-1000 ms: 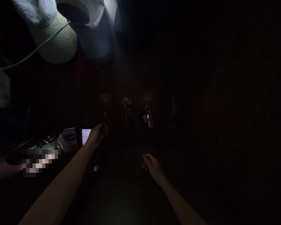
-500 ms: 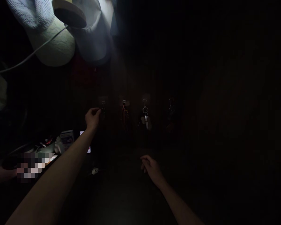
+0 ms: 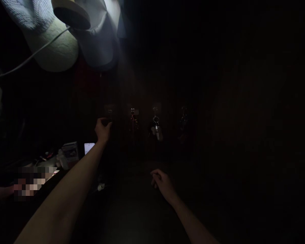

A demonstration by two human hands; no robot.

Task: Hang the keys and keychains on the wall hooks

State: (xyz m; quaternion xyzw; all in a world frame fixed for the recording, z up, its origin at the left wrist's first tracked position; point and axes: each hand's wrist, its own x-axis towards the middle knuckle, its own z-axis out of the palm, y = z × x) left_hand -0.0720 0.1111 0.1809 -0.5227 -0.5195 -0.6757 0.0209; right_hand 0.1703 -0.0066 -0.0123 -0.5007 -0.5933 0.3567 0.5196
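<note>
My left hand [image 3: 103, 130] reaches up to the leftmost wall hook [image 3: 110, 111], thumb and fingers closed just under it on something too dark to make out. Lower and further right, my right hand [image 3: 163, 183] hovers with its fingers loosely bent and a little apart, holding nothing I can see. To the right of my left hand hang a beaded orange-red strap [image 3: 133, 123] on a hook and a bunch of keys [image 3: 156, 128] on a ring. A dim dangling item [image 3: 183, 120] hangs furthest right.
Pale caps [image 3: 53, 51] hang at the upper left, with a white cord [image 3: 35, 53] across them. At lower left are a box [image 3: 70, 150], a bottle [image 3: 62, 159], a lit phone screen [image 3: 88, 148] and another person's hand [image 3: 2, 190] by a blurred-out bright item. The right side is very dark.
My left hand has turned slightly and come nearer the hook, its fingers still closed. The view has shifted slightly. My right hand keeps nearly the same pose.
</note>
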